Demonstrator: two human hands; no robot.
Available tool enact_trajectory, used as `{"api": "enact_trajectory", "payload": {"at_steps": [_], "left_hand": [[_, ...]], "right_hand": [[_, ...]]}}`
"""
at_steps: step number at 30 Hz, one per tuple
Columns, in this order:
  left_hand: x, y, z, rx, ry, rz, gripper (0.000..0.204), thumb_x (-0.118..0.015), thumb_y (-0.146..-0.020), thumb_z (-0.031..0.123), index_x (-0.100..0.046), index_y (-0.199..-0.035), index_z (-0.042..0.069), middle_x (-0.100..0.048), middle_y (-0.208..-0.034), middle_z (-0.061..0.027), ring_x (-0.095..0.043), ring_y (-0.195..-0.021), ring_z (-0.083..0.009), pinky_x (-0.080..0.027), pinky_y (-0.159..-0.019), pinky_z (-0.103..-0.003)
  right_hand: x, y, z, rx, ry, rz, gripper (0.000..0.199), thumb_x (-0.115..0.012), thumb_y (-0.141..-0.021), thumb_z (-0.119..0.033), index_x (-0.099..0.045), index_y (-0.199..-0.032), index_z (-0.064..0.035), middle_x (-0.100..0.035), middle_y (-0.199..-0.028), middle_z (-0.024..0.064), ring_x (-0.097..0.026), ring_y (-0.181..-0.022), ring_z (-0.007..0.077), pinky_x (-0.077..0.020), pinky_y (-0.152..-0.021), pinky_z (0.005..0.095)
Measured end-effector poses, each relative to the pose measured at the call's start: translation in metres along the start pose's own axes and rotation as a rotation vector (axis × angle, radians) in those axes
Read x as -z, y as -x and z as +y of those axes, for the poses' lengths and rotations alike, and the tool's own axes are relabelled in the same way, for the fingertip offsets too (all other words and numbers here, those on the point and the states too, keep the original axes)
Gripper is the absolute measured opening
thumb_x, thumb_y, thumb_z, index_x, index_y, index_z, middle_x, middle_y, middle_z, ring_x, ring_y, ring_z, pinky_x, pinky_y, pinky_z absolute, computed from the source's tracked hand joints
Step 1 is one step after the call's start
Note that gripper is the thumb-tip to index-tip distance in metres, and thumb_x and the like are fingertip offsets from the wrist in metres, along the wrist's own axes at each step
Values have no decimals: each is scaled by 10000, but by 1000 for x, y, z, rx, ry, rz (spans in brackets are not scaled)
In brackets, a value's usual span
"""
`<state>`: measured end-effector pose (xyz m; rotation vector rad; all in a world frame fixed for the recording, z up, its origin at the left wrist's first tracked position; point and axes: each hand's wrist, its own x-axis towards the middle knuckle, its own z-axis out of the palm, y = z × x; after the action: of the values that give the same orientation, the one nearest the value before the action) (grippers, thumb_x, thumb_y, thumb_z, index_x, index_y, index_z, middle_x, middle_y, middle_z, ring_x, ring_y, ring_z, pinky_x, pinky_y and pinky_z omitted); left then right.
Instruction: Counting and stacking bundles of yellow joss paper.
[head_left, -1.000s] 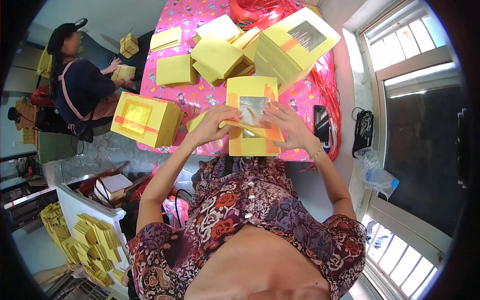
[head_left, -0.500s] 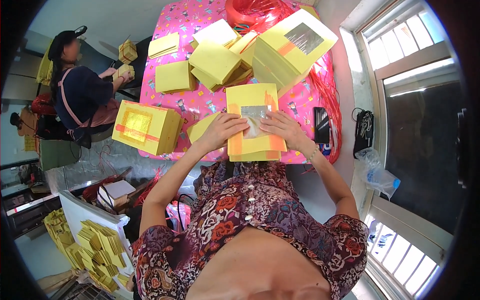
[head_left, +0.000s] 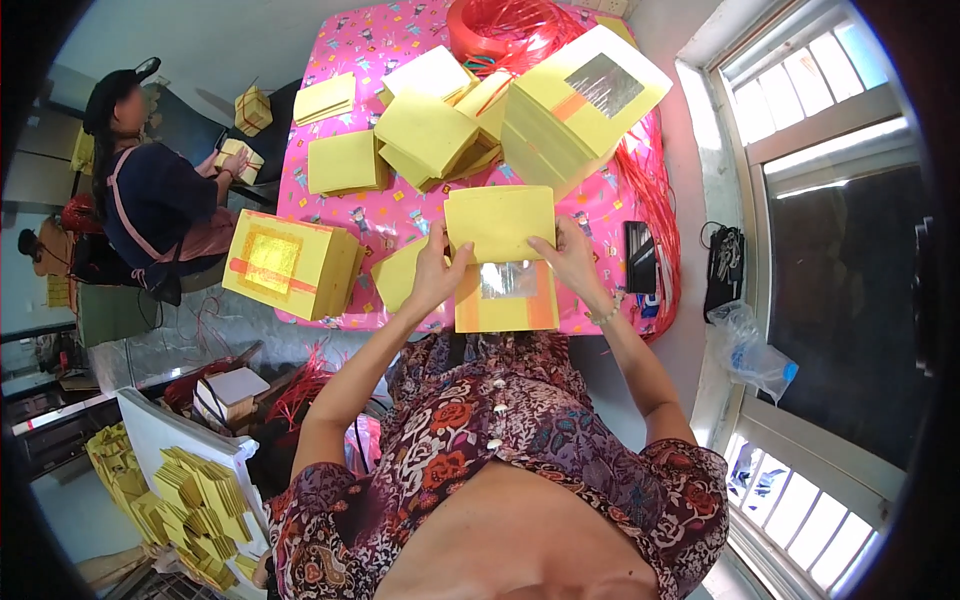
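Yellow paper bundle with silver foil square and orange bands [head_left: 505,297] at tabletop near edge; plain yellow stack [head_left: 500,222] lifted above it. Gold-foil bundle [head_left: 292,264] left, large silver-foil bundle [head_left: 580,105] far right. Dark phone [head_left: 640,258] right.

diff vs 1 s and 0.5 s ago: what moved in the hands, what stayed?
Both hands have lifted a plain yellow sheet off the near stack and shifted it toward the table's far side, uncovering the silver square beneath. Left hand grips its near-left corner, right hand its near-right edge. Earlier both palms lay flat on the stack. The gold-faced bundle, far piles and the co-worker look unchanged.
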<state>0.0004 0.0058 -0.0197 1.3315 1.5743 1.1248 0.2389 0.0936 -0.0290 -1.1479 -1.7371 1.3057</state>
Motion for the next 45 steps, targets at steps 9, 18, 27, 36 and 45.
{"api": "enact_trajectory", "payload": {"at_steps": [9,18,27,36,45], "left_hand": [[-9,-5,25,149,-114,133,562,-642,-877,118,-365,-1354,9,-633,-938,-173,-633,-796,-304,-498,-720,-415],[-9,-12,24,133,-202,160,615,-670,-853,93,-342,-1369,29,-620,-864,-157,-645,-789,-319,-501,-707,-417],[-11,-12,16,89,-175,220,656,-690,-831,77,-323,-1374,45,-561,-716,-85,-575,-651,-200,-465,-613,-347],[-15,-12,14,80,-131,263,651,-717,-804,62,-340,-1333,29,-584,-827,-110,-606,-678,-225,-503,-628,-366],[-14,-18,17,-188,-622,451,447,-736,-756,35,-503,-1136,12,-549,-936,-133,-606,-772,-299,-501,-701,-392]], "right_hand": [[-13,2,-8,-105,82,138,262,-688,-894,-192,-595,-1015,21,-665,-797,160,-651,-684,269,-488,-605,375],[-14,-3,-16,-58,298,188,285,-689,-871,-204,-590,-1004,28,-654,-845,210,-656,-742,351,-489,-635,430],[-12,-3,-39,-116,301,163,279,-688,-869,-200,-605,-1005,29,-665,-834,206,-658,-715,345,-491,-621,419],[-12,-4,-39,-140,326,167,290,-686,-871,-216,-620,-1026,19,-682,-852,206,-679,-746,342,-507,-634,417],[-12,-9,-26,-186,356,134,319,-693,-861,-255,-634,-1022,15,-684,-832,205,-680,-746,347,-512,-645,425]]}}
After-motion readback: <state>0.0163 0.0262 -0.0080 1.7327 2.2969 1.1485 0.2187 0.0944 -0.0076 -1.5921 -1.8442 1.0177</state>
